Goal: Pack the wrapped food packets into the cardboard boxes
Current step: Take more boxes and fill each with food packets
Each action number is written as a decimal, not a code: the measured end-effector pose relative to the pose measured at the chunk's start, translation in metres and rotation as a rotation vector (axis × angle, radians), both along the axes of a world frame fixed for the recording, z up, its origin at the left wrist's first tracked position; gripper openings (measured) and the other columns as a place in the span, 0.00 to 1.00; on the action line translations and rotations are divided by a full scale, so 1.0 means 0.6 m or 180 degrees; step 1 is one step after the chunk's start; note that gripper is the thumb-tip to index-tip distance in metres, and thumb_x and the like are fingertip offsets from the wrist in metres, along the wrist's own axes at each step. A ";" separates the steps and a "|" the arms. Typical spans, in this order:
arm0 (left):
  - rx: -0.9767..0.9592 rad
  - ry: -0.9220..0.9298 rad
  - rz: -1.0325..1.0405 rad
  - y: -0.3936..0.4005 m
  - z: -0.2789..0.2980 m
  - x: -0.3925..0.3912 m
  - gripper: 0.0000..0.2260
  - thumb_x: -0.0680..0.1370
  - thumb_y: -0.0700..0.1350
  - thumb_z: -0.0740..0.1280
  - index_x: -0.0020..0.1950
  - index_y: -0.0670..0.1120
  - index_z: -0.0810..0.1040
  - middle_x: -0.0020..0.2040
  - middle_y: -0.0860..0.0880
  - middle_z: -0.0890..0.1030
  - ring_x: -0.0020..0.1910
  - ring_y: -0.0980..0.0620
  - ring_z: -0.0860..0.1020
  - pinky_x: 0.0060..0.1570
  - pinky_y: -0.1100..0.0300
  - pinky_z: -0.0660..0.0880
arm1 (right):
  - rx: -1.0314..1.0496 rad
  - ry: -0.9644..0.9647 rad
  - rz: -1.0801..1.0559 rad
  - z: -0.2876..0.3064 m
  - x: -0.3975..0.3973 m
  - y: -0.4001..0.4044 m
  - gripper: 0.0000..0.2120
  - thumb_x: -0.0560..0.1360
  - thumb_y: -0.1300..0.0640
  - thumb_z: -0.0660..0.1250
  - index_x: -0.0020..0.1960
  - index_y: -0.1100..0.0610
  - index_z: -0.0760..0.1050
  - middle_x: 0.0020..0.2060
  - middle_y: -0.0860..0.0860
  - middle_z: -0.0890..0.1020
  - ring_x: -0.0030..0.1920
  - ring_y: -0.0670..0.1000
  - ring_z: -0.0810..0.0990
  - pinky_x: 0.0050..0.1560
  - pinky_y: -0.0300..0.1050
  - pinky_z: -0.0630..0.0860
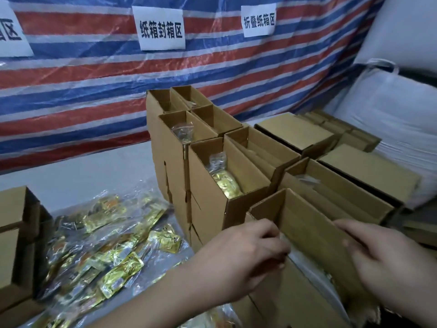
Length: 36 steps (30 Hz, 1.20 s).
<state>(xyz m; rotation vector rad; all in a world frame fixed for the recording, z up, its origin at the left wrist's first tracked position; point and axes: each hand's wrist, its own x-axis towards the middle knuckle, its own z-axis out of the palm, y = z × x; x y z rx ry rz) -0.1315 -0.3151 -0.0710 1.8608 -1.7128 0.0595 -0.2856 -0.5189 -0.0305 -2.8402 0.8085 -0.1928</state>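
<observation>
A: What stands around the hands?

B: Open boxes stand upright in rows at 12 o'clock from the hands, touching one another, and some show a gold packet inside. At 9 o'clock a heap of packets lies on clear plastic. More boxes stand at the left edge. A striped tarp with white paper signs hangs behind. White sacks fill the 2 o'clock corner.

A: And the hands?

B: The left hand has its fingers curled together at the rim of the near box. They seem to pinch a packet going in, but I cannot tell for sure. The right hand lies on the far wall of this box, its fingers curled over the rim.

A: Is there room to move?

B: Bare grey table lies at 10 o'clock. On the right the boxes are tight.

A: What is hidden?

B: The inside of the near box is covered by the hands, and its bottom is cut off by the frame.
</observation>
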 end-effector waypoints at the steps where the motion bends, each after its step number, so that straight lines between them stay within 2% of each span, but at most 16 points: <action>1: 0.0011 0.0022 0.0022 -0.004 0.000 0.006 0.10 0.81 0.48 0.66 0.61 0.50 0.79 0.57 0.52 0.75 0.52 0.57 0.75 0.49 0.60 0.77 | -0.0011 -0.0071 0.0013 0.004 0.008 0.006 0.17 0.72 0.44 0.58 0.53 0.21 0.67 0.41 0.16 0.71 0.40 0.28 0.74 0.36 0.35 0.73; 3: 0.0040 0.0026 0.0066 -0.012 0.001 0.016 0.10 0.80 0.48 0.67 0.61 0.51 0.79 0.57 0.53 0.75 0.52 0.60 0.73 0.51 0.64 0.74 | 0.0007 -0.0118 0.0037 0.005 0.021 0.012 0.16 0.76 0.47 0.60 0.61 0.34 0.74 0.43 0.25 0.75 0.46 0.36 0.79 0.42 0.43 0.77; 5: 0.0072 0.0065 0.0097 -0.016 0.003 0.023 0.10 0.80 0.47 0.68 0.61 0.50 0.80 0.57 0.52 0.75 0.53 0.60 0.73 0.52 0.66 0.72 | 0.0025 0.0013 -0.0047 0.005 0.032 0.010 0.16 0.78 0.50 0.62 0.64 0.41 0.75 0.51 0.34 0.79 0.54 0.46 0.81 0.49 0.46 0.78; 9: 0.0150 0.0086 0.0116 -0.020 0.015 0.031 0.10 0.80 0.47 0.68 0.61 0.49 0.81 0.57 0.51 0.76 0.53 0.56 0.76 0.52 0.64 0.74 | 0.0047 0.0201 -0.0083 0.011 0.041 0.001 0.18 0.79 0.51 0.61 0.67 0.41 0.74 0.58 0.39 0.81 0.57 0.47 0.80 0.53 0.47 0.78; 16: 0.0107 0.0060 0.0077 -0.038 0.021 0.033 0.10 0.80 0.46 0.68 0.60 0.47 0.81 0.56 0.49 0.77 0.53 0.53 0.78 0.51 0.58 0.77 | -0.0047 -0.0142 -0.0219 -0.002 0.049 -0.025 0.16 0.77 0.54 0.68 0.63 0.43 0.79 0.54 0.46 0.85 0.55 0.55 0.82 0.48 0.50 0.79; 22: -0.0027 -0.0061 0.0029 -0.057 0.029 0.042 0.08 0.80 0.47 0.68 0.58 0.47 0.81 0.54 0.49 0.77 0.51 0.53 0.77 0.49 0.57 0.76 | 0.0041 -0.0465 -0.0226 -0.013 0.046 -0.065 0.15 0.76 0.53 0.68 0.60 0.39 0.78 0.43 0.39 0.80 0.46 0.49 0.79 0.42 0.45 0.75; 25: -0.0075 -0.0079 0.0005 -0.065 0.027 0.043 0.08 0.80 0.46 0.69 0.57 0.47 0.81 0.53 0.50 0.76 0.50 0.53 0.76 0.48 0.57 0.76 | -0.0043 -0.0571 -0.0172 -0.016 0.048 -0.071 0.15 0.75 0.55 0.69 0.60 0.42 0.80 0.42 0.41 0.81 0.41 0.47 0.75 0.38 0.41 0.72; 27: -0.0077 -0.0075 -0.0021 -0.069 0.023 0.043 0.08 0.80 0.46 0.69 0.57 0.47 0.81 0.53 0.50 0.76 0.49 0.54 0.76 0.48 0.58 0.76 | -0.0115 -0.0610 -0.0184 -0.017 0.049 -0.070 0.15 0.74 0.57 0.71 0.60 0.46 0.82 0.38 0.40 0.77 0.37 0.44 0.72 0.34 0.34 0.67; 29: -0.0071 -0.0058 -0.0026 -0.071 0.018 0.045 0.08 0.80 0.46 0.69 0.58 0.47 0.81 0.53 0.50 0.76 0.49 0.54 0.76 0.48 0.58 0.76 | -0.0126 -0.0617 -0.0239 -0.017 0.049 -0.066 0.15 0.74 0.58 0.73 0.59 0.48 0.83 0.37 0.41 0.78 0.35 0.42 0.71 0.34 0.29 0.63; 31: -0.0019 -0.0036 -0.0005 -0.072 0.011 0.045 0.08 0.80 0.47 0.69 0.58 0.48 0.81 0.54 0.50 0.76 0.50 0.54 0.77 0.49 0.57 0.77 | -0.0143 -0.0561 -0.0243 -0.020 0.050 -0.059 0.14 0.74 0.59 0.73 0.59 0.49 0.83 0.41 0.46 0.84 0.37 0.45 0.78 0.35 0.33 0.67; 33: 0.0044 0.0002 0.0006 -0.072 0.004 0.042 0.08 0.80 0.47 0.68 0.58 0.47 0.81 0.54 0.49 0.77 0.50 0.53 0.77 0.50 0.55 0.77 | -0.0200 -0.0494 -0.0232 -0.023 0.051 -0.051 0.14 0.74 0.59 0.72 0.59 0.50 0.83 0.45 0.50 0.86 0.44 0.54 0.84 0.40 0.40 0.73; 36: 0.0059 0.0069 0.0031 -0.073 0.000 0.042 0.09 0.81 0.47 0.67 0.59 0.47 0.81 0.55 0.48 0.77 0.51 0.52 0.78 0.50 0.52 0.77 | -0.0227 -0.0498 -0.0262 -0.021 0.054 -0.041 0.13 0.74 0.60 0.72 0.58 0.51 0.84 0.45 0.53 0.87 0.45 0.59 0.84 0.44 0.47 0.77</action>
